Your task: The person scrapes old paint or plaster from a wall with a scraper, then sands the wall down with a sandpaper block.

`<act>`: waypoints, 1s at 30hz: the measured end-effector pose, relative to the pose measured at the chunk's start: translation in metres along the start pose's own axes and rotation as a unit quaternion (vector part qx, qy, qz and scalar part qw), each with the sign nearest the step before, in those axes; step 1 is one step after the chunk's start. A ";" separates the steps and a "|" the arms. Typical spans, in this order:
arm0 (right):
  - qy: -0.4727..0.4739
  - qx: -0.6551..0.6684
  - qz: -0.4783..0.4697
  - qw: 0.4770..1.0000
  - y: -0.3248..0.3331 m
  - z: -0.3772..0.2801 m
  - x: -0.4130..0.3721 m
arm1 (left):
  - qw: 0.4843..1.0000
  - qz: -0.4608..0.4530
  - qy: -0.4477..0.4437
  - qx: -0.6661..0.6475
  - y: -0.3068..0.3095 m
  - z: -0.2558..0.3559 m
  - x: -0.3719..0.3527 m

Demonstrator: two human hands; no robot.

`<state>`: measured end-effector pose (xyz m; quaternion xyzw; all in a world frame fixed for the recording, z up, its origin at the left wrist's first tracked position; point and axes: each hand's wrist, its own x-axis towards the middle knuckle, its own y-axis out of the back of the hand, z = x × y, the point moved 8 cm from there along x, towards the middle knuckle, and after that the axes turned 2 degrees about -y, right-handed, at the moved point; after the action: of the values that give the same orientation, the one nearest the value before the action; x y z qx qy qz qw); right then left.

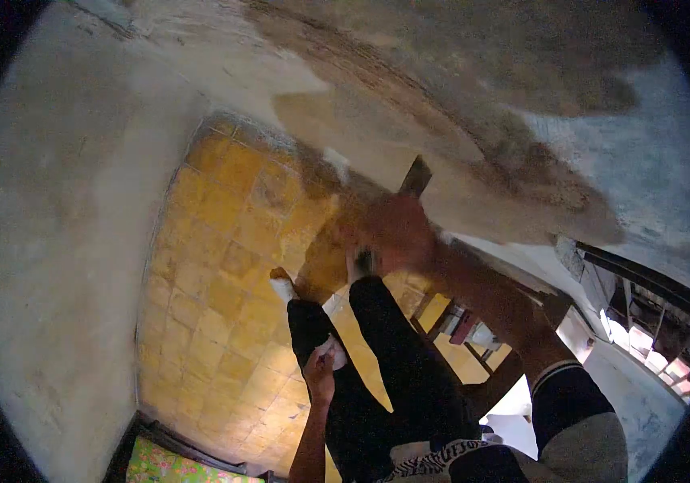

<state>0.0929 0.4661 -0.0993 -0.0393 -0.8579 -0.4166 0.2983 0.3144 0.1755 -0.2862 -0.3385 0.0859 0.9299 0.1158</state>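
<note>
My right hand [397,233] is stretched toward the stained wall and closed around a flat, dark-ended tool [417,176]. The tool's flat end stands out above the fist, close to the wall surface; motion blur hides whether it touches and its exact kind. Lower down, beside my thigh, my left hand [321,374] has its fingers closed on a crumpled whitish piece [333,351], perhaps cloth or paper. The wall [457,193] has brown, patchy areas beside pale bluish paint.
Yellow floor tiles [208,266] lie below, with my feet near the wall's base. A dark wooden frame with a red item [463,328] stands at right, near a barred window [642,322]. A floral green cushion [176,463] is at lower left.
</note>
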 end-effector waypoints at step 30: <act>-0.086 0.009 -0.147 0.985 -0.063 0.053 -0.074 | 0.997 -0.002 -0.011 -0.073 0.000 0.009 0.005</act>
<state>0.1084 0.4777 -0.2089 0.0546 -0.8805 -0.4433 0.1590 0.3047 0.1786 -0.2826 -0.3357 0.0161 0.9371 0.0941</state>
